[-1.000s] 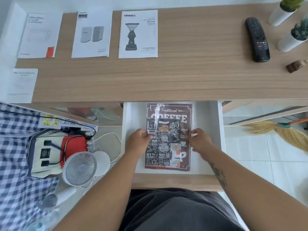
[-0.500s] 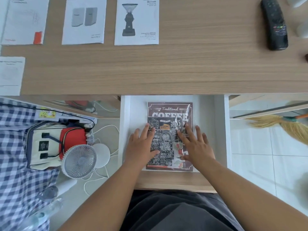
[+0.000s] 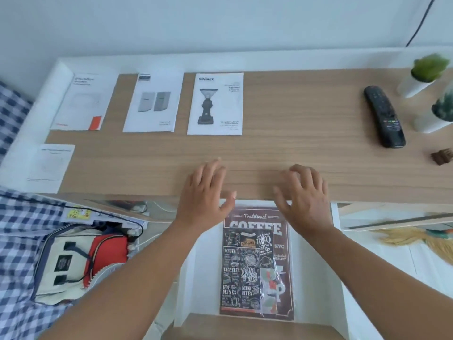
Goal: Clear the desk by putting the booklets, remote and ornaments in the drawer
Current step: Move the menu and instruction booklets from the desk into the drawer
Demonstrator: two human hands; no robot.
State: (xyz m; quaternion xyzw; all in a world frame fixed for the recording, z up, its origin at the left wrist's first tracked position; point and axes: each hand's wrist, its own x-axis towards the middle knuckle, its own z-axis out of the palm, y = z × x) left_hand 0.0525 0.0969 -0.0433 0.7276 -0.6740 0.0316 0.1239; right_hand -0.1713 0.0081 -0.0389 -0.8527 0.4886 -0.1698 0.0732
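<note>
Dark coffee-themed booklets (image 3: 255,263) lie flat in the open white drawer (image 3: 196,278) under the desk's front edge. My left hand (image 3: 204,192) and my right hand (image 3: 304,192) hover empty over that edge, fingers spread. Several white booklets remain on the wooden desk (image 3: 294,148): a grinder manual (image 3: 215,104), a speaker manual (image 3: 153,103), one with an orange mark (image 3: 84,103) and a small leaflet (image 3: 50,168). At the right lie a black remote (image 3: 383,116), two potted cactus ornaments (image 3: 426,72) (image 3: 441,111) and a small brown ornament (image 3: 442,156).
A wall runs behind the desk, with a black cable (image 3: 421,20) hanging at the right. On the floor to the left sit a cream and red bag (image 3: 73,261) and checked fabric (image 3: 22,241). A broom (image 3: 416,239) lies on the tiles at the right.
Both hands let go of the coffee booklets in the drawer and rose over the desk's front edge. The view tilted up, bringing the wall and the ornaments into sight.
</note>
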